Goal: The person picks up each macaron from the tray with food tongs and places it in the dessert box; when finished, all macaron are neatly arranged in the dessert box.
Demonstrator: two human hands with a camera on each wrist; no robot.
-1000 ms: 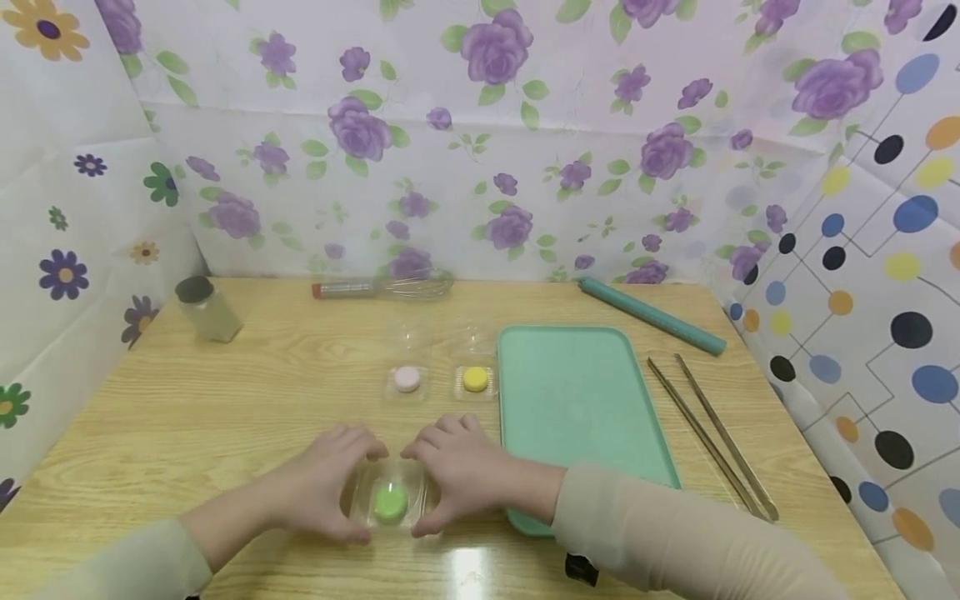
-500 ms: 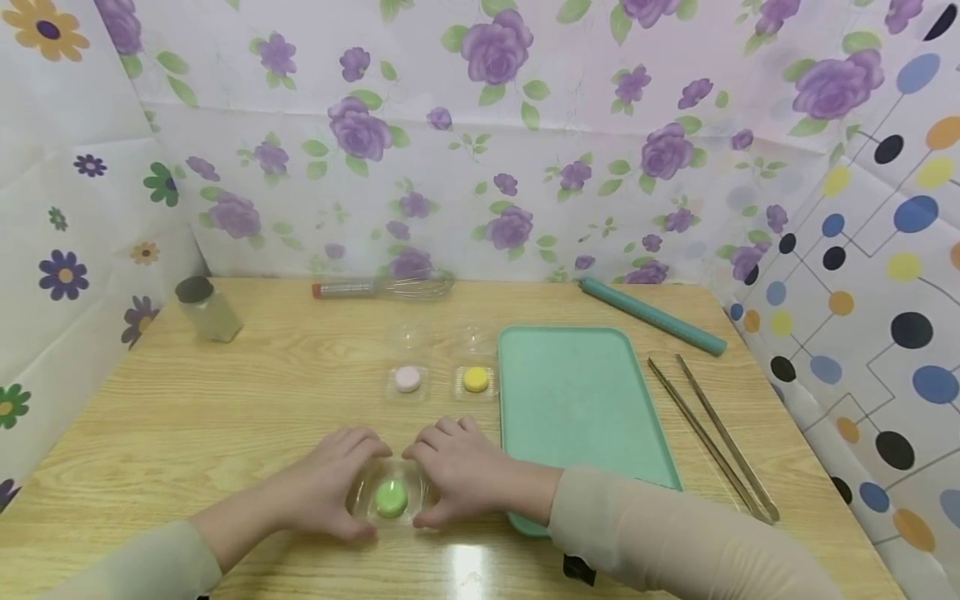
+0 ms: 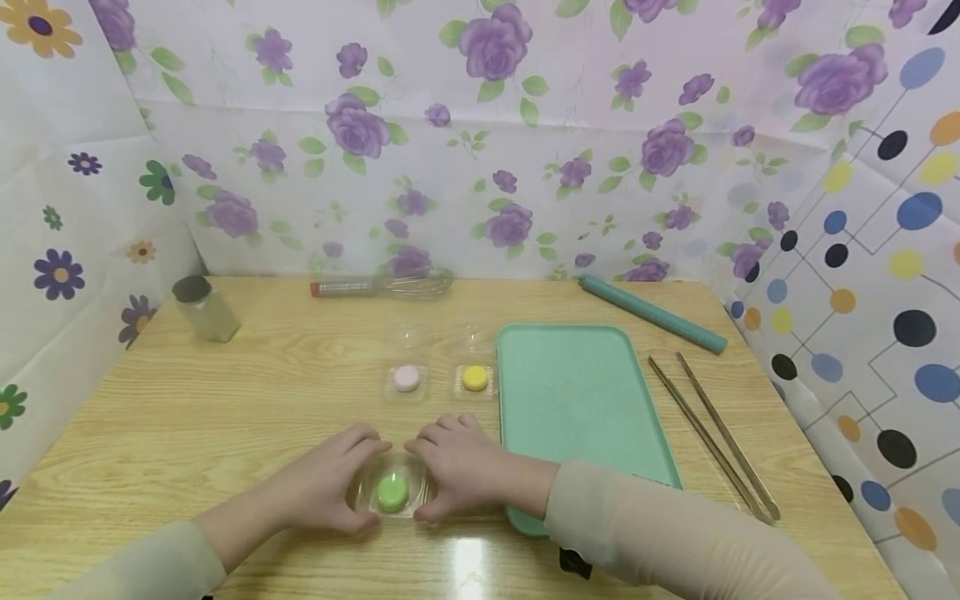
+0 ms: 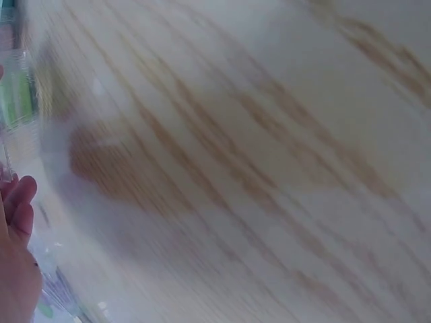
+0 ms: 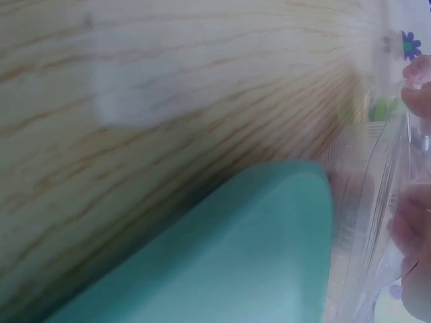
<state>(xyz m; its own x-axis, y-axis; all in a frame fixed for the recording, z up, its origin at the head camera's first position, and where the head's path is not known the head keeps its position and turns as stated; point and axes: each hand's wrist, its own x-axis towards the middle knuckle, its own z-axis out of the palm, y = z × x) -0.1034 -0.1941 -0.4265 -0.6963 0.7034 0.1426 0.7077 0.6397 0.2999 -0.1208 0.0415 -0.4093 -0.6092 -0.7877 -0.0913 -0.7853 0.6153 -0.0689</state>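
Observation:
Near the table's front, a clear plastic box with a round green piece inside is held between both hands. The left hand grips its left side, thumb at the front and fingers behind; the right hand grips the right side likewise. In the right wrist view, the clear box stands beside the right hand's fingers. The left wrist view catches part of the left hand at its left edge. Behind lie a pink piece and a yellow piece, each in an open clear box.
A green tray lies under the right forearm. Metal tongs are to its right, with a teal roll behind. A whisk and a dark-lidded jar are at the back. Patterned cloths surround the table.
The box with the green piece has shifted slightly away from the person and tilted a little, both hands moving with it. The other objects stay in place.

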